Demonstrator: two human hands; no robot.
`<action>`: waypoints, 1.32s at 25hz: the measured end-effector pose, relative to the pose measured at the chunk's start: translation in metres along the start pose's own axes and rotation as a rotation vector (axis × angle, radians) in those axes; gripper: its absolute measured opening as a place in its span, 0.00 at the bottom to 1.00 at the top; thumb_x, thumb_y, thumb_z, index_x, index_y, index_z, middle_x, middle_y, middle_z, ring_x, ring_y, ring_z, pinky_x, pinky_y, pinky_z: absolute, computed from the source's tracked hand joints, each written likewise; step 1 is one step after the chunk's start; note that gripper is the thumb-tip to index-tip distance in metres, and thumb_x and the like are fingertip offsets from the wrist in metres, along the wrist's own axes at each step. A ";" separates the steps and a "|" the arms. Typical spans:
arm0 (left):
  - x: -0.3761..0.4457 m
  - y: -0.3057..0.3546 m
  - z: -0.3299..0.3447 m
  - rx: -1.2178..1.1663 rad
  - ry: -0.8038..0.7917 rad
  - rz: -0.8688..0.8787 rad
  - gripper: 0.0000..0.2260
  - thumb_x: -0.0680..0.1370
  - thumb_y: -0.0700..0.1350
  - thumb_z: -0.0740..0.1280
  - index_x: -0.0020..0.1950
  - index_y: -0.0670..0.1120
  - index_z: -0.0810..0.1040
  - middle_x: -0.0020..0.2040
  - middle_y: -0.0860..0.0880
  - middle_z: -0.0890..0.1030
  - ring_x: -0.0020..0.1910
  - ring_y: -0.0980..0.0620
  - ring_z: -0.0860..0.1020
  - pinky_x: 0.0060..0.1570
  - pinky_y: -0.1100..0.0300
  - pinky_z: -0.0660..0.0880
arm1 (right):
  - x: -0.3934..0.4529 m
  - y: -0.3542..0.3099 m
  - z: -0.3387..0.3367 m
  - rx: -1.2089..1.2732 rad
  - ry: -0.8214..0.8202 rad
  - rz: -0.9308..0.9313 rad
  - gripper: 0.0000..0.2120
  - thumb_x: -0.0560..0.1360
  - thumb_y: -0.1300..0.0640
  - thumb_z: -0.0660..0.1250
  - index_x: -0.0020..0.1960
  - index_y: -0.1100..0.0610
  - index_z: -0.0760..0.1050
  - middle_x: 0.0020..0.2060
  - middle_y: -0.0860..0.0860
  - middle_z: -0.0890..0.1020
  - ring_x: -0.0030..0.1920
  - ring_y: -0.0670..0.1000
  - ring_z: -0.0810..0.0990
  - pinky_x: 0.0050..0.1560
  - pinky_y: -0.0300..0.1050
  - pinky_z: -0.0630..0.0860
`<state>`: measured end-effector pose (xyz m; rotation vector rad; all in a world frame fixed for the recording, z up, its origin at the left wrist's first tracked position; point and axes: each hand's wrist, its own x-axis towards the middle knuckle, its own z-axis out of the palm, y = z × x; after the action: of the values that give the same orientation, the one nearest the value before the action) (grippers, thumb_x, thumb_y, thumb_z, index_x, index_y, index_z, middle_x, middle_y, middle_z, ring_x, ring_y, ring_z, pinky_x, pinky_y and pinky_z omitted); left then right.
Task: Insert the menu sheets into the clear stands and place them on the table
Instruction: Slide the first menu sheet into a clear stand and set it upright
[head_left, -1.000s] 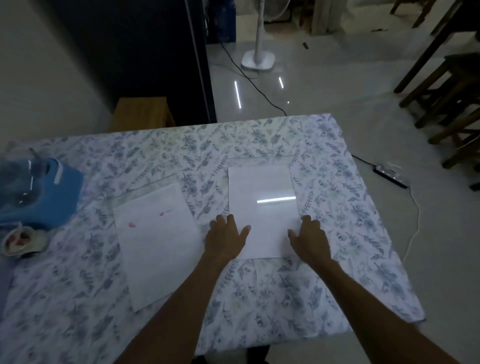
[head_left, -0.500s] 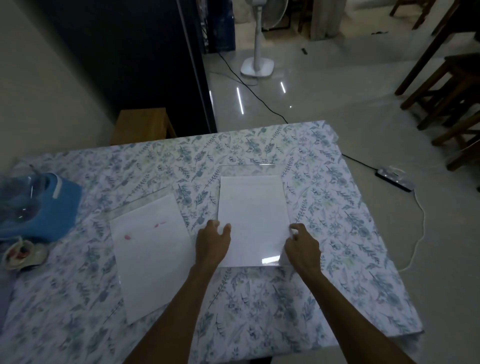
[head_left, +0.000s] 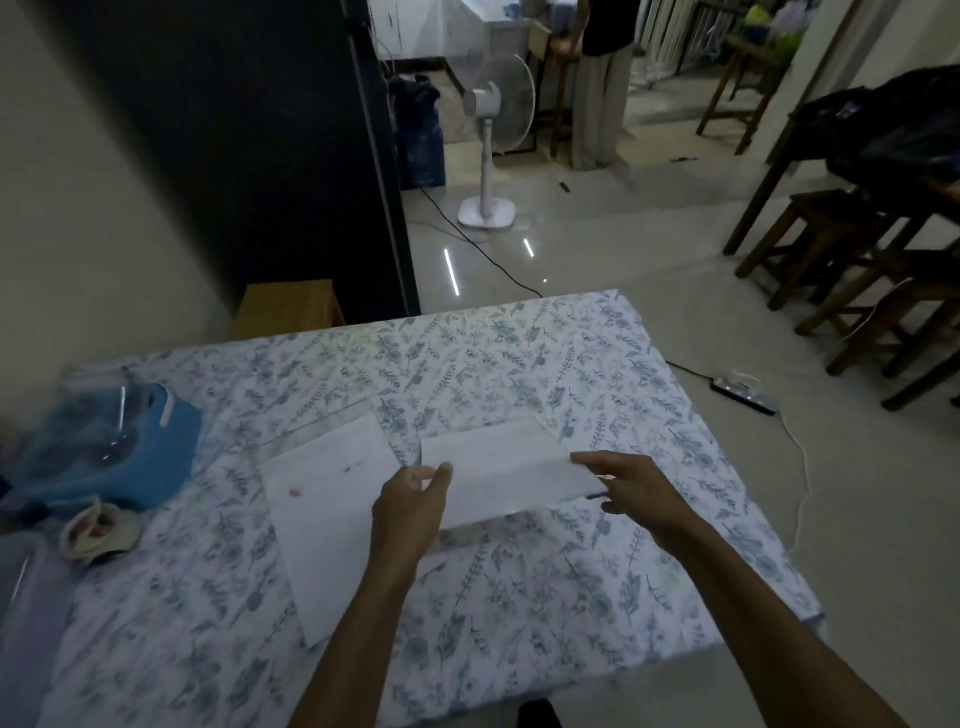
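Both hands hold one clear stand with a menu sheet (head_left: 506, 475) in it, raised off the table (head_left: 597, 364) and tilted so its far edge stands higher than the near one. The left hand (head_left: 410, 512) has its fingers (head_left: 439, 480) closed on the stand's left edge, thumb on top; the right hand (head_left: 636, 491) pinches the right edge, its fingers (head_left: 589, 460) lying over the top of the sheet and the thumb below (the exact contact under the sheet is hidden). The stand spans the gap between the two sets of fingers.

Just to the left of the left hand's fingers, partly under that wrist, a second menu sheet (head_left: 322, 499) lies flat on the floral cloth, with two small pink marks on it and a clear strip showing along its far edge. Whether that sheet sits inside a stand cannot be told for sure.

Well off to the left of the left fingers, at the table's edge, sits a blue container (head_left: 140, 457) with something clear on top, and nearer the person a small white bowl-like thing (head_left: 98, 532).

Beyond the fingers, past the far end of the table, a white pedestal fan (head_left: 493, 135) stands on the glossy floor. Out to the right of the right fingers are dark wooden stools (head_left: 841, 244) and a power strip (head_left: 745, 395) on the floor.
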<state>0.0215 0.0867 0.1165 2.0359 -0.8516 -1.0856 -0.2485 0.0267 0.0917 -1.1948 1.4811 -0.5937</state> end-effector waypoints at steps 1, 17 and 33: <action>-0.003 0.002 -0.009 -0.021 -0.014 0.014 0.18 0.78 0.60 0.67 0.60 0.49 0.80 0.63 0.47 0.80 0.56 0.48 0.78 0.55 0.55 0.75 | -0.003 -0.005 0.003 0.008 0.005 -0.007 0.15 0.77 0.64 0.64 0.58 0.52 0.84 0.54 0.52 0.85 0.47 0.52 0.84 0.44 0.45 0.78; 0.082 0.090 -0.021 -0.070 0.142 0.244 0.23 0.79 0.68 0.54 0.46 0.52 0.78 0.46 0.51 0.83 0.46 0.54 0.81 0.42 0.57 0.75 | 0.112 -0.087 0.018 -0.393 0.202 -0.348 0.17 0.79 0.44 0.62 0.58 0.55 0.80 0.52 0.53 0.85 0.47 0.52 0.85 0.47 0.54 0.82; 0.146 0.117 -0.017 0.087 0.263 0.263 0.26 0.78 0.70 0.51 0.43 0.52 0.78 0.39 0.53 0.83 0.41 0.55 0.81 0.47 0.50 0.79 | 0.162 -0.095 0.045 -0.401 0.301 -0.327 0.15 0.80 0.43 0.60 0.56 0.52 0.77 0.49 0.49 0.84 0.46 0.47 0.82 0.43 0.48 0.80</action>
<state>0.0742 -0.0902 0.1538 2.0111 -1.0072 -0.6309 -0.1568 -0.1433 0.0917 -1.7413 1.7234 -0.7429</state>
